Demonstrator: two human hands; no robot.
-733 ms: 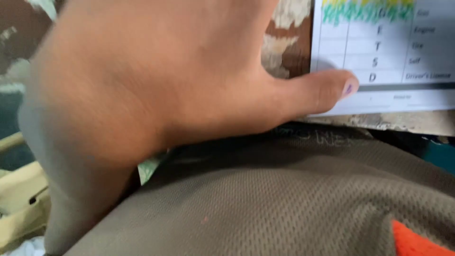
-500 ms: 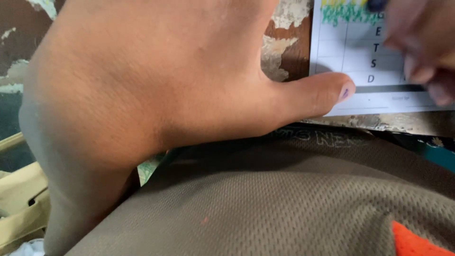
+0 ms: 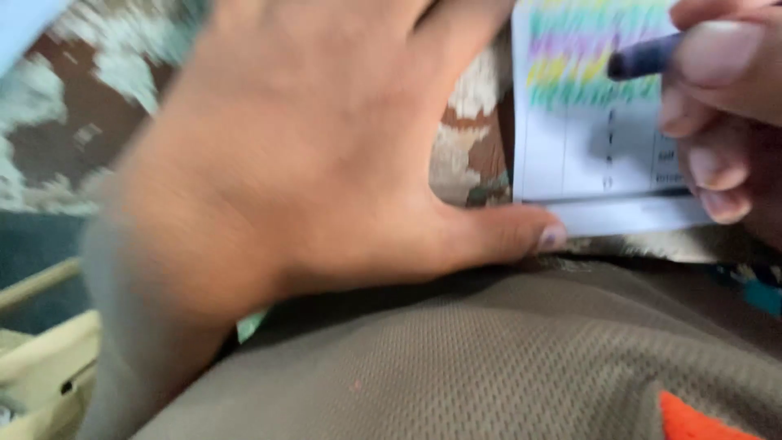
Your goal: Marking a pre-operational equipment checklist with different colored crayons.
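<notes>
Left hand (image 3: 309, 155) lay flat, fingers spread, thumb pinning the white sheet (image 3: 586, 163); right hand (image 3: 721, 106) gripped a dark crayon (image 3: 643, 57) over it.

Worn bench (image 3: 73, 122) with peeling brown and whitish paint; pale beige wooden piece (image 3: 41, 358) at lower left; blurred, soft daylight.

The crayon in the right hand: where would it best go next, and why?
Probably down a little, onto the first blank row. The crayon is pinched in the right hand, its tip over the sheet, whose upper rows are scribbled green, purple and yellow while the lower ones are white. The left hand has its thumb on the sheet's bottom corner.
</notes>
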